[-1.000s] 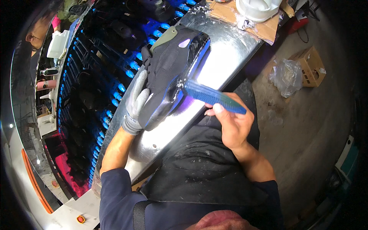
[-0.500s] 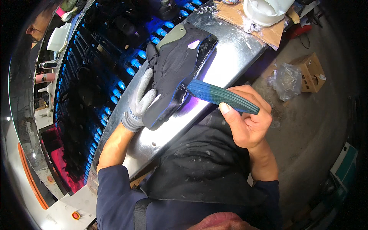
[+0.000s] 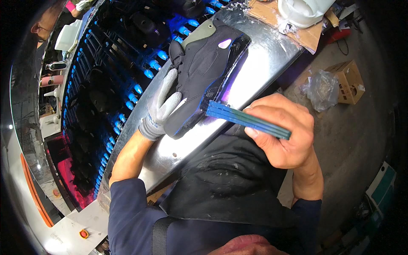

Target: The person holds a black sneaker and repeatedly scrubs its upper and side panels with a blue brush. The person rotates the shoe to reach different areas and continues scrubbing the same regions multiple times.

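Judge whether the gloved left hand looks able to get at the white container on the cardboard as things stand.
Probably not: the left hand is against the black shoe, which lies between it and the white container. The hand would likely have to leave the shoe and reach over it.

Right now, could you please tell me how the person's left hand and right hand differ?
The left hand wears a grey glove, while the right hand is bare. The left hand lies partly hidden behind the dark shoe it holds, while the right hand shows more fully, gripping a blue-green tool whose end meets the shoe's edge. Both hands are occupied.
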The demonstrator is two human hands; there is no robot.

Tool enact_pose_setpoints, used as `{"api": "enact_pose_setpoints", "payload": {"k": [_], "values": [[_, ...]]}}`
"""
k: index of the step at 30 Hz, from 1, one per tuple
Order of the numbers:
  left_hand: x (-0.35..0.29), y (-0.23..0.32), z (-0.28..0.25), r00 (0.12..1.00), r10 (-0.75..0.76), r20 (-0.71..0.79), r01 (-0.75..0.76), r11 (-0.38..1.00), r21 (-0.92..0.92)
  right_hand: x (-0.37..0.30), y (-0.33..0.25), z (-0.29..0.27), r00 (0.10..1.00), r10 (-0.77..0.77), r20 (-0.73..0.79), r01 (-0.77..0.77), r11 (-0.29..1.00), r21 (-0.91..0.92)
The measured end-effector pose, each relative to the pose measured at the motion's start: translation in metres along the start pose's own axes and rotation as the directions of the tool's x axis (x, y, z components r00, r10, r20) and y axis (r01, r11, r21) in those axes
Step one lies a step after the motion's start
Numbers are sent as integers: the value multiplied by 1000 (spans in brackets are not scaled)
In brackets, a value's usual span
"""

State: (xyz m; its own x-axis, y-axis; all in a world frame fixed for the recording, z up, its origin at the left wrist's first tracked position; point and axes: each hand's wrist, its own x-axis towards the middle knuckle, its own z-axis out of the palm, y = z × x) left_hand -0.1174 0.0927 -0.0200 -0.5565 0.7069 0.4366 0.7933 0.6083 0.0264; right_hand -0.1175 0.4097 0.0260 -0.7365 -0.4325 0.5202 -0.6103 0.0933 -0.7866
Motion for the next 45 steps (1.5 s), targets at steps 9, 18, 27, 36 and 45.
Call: {"api": "enact_pose_setpoints", "payload": {"k": [9,18,27,36,45], "values": [[-9,-3,6,994,-94,-47,90,993,-76,-8,11,-11,998,56,-21,-56,998,1],[64,22,1,946,-116,-301,37,966,-255,-25,32,14,810,477,-342,-16,600,800],[72,16,-15,988,-18,-156,-29,957,-288,-37,2,-36,894,362,-263,-175,823,541],[81,12,-25,997,38,-67,-56,956,-289,-6,1,-58,901,406,-153,-287,823,491],[90,11,-28,998,32,-49,-44,964,-262,-2,-22,-62,963,243,-117,-200,935,291]]}}
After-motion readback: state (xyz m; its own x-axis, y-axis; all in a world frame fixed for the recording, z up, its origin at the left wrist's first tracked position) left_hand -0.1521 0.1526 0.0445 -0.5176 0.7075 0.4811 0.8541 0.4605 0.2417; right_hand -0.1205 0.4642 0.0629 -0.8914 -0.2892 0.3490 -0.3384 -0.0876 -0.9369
